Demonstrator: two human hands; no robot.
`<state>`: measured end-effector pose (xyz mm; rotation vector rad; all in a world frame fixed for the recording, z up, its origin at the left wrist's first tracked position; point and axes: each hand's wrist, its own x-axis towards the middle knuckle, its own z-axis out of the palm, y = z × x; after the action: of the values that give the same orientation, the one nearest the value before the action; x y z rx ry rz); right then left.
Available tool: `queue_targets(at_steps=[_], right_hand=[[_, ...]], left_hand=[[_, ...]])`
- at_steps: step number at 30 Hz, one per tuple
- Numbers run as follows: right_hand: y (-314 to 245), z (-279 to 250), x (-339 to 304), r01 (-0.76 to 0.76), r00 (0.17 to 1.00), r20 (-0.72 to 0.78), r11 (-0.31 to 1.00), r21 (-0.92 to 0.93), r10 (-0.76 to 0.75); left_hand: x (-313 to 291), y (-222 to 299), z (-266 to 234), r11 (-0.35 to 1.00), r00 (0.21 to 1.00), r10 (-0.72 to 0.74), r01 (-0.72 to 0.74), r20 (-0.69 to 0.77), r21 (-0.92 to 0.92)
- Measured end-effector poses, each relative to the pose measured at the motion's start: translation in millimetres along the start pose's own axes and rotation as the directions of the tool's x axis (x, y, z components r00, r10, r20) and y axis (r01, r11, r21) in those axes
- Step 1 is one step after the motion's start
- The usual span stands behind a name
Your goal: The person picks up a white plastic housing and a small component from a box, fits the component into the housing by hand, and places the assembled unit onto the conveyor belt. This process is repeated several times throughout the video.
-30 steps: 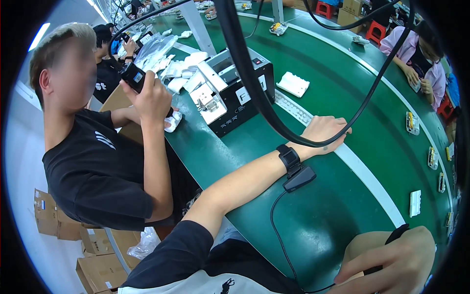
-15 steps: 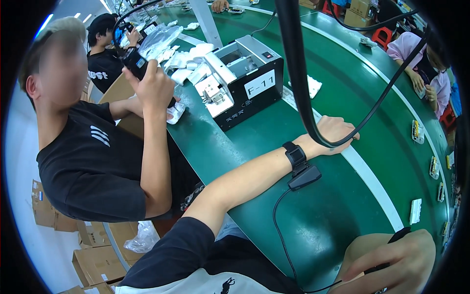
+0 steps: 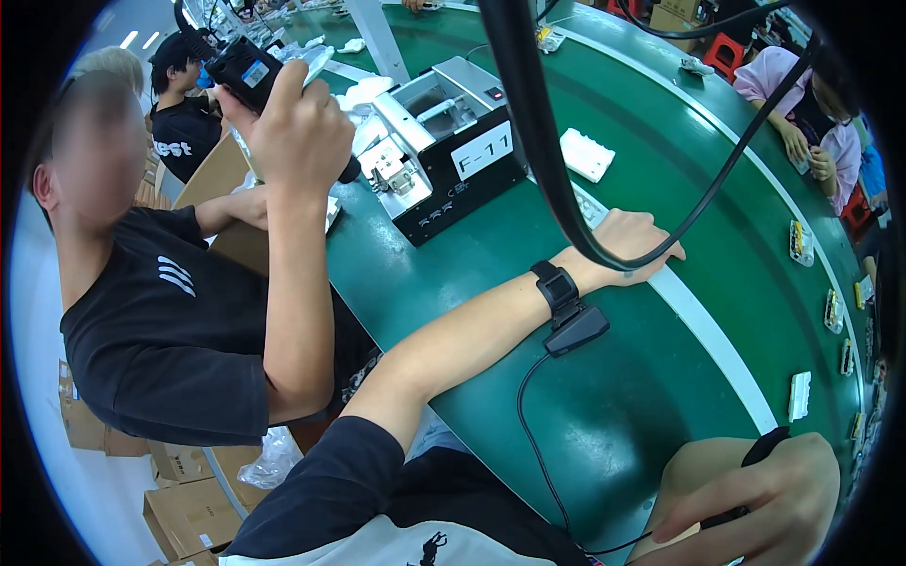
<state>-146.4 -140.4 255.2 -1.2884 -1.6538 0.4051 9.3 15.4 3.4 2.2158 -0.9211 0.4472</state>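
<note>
My left arm stretches over the green table, a black wrist strap with a small black box (image 3: pixel 578 330) on it. My left hand (image 3: pixel 623 247) rests back-up at the pale rail (image 3: pixel 722 344) beside the belt, its fingers curled under; a black cable crosses in front, and anything in the grip is hidden. At the lower right, close to the camera, my right hand (image 3: pixel 779 495) is closed with bent fingers beside a black strap (image 3: pixel 766 445). What it holds, if anything, I cannot make out. A thin cable (image 3: pixel 528 424) runs from the box towards it.
A black-and-silver machine (image 3: pixel 453 146) stands beyond my left arm. White plastic parts (image 3: pixel 587 154) and several small packs (image 3: pixel 800 242) lie on the green belt. On the left, a co-worker in black raises a black device (image 3: pixel 247 74). Cardboard boxes (image 3: pixel 193 509) stand below.
The co-worker's hand with the black device has risen. A white part near the machine shows more fully, and the view has shifted slightly. My own hands keep nearly the same pose.
</note>
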Motion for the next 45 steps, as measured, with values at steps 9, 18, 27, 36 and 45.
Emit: queue_targets(at_steps=[9,18,27,36,45], right_hand=[[0,0,0,-0.007,1.0,-0.027,1.0,-0.029,0.007],[0,-3,-1,-0.02,1.0,0.005,1.0,-0.017,0.02],[2,2,1,-0.049,0.999,0.016,0.999,-0.006,0.049],[-57,-16,-117,-0.687,0.707,-0.599,0.568,-0.453,0.377],[-130,110,-310,-0.772,-0.328,-0.907,-0.628,0.095,0.266]], left_hand=[[-1,2,-2,1.0,0.999,-0.015,0.015,0.051,-0.004],[0,0,-1,1.0,0.999,-0.008,0.008,0.039,0.021],[-6,-1,-6,1.0,1.0,-0.011,0.011,-0.018,-0.018],[-14,-77,-31,0.863,0.949,-0.137,0.254,-0.283,0.436],[22,16,-7,0.946,0.978,-0.205,0.211,-0.05,0.245]])
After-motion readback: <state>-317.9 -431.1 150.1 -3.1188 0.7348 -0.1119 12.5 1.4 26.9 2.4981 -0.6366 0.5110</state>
